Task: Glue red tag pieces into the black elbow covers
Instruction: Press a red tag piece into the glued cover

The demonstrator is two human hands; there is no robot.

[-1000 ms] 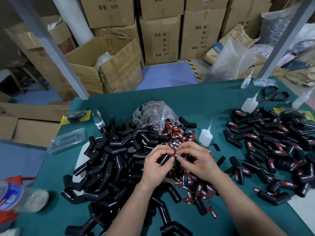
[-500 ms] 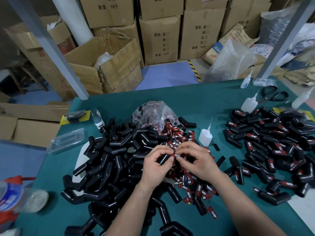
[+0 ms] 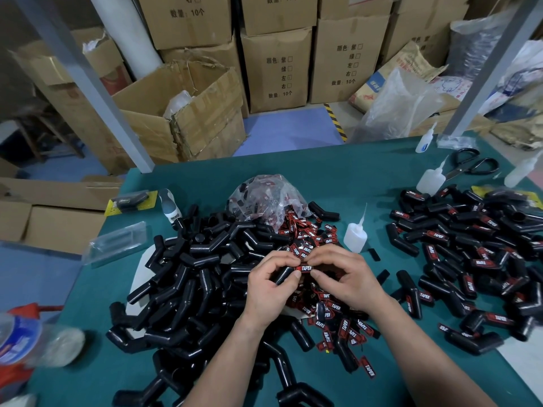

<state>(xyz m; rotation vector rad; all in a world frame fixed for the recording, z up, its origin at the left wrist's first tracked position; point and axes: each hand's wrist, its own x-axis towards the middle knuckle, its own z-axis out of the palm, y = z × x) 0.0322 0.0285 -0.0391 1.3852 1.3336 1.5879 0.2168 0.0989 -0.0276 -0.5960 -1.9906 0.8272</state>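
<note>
We are gripping an elbow cover in our left hand to steady it while our right hand is pinching a red tag against it, seating it.

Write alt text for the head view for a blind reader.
The left hand and right hand pinch a red tag onto a black cover over a green table. A pile of plain covers lies left, tagged covers right, loose tags and a glue bottle between.
</note>
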